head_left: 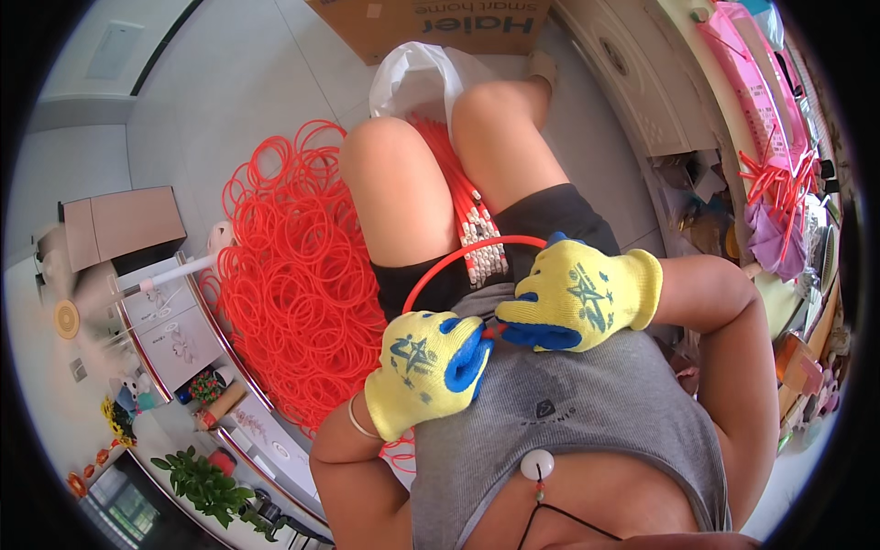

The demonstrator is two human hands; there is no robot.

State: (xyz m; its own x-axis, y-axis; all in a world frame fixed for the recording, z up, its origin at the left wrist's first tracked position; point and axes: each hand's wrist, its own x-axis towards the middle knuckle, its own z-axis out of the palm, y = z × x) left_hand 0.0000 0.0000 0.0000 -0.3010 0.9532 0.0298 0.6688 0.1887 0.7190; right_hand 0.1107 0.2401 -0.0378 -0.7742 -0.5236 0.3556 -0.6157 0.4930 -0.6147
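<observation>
In front of my stomach, both hands grip one red flexible tube (500,241) that bends up in a loop over my lap. My left hand (422,367), in a yellow glove with a blue coated palm, is closed around one end. Gloved the same way, my right hand (582,298) is closed close by on the other end. A short red piece shows between the two fists; whether the ends are joined there is hidden by the fingers. Below the loop, a bundle of red tubes with pale whitish ends (482,243) rests between my thighs.
A big heap of red tube rings (293,284) covers the floor left of my legs. Beyond my knees are a white plastic bag (417,78) and a cardboard box (431,23). A cluttered counter with pink packages (756,87) stands right; a fan (67,319) and plant (197,486) are left.
</observation>
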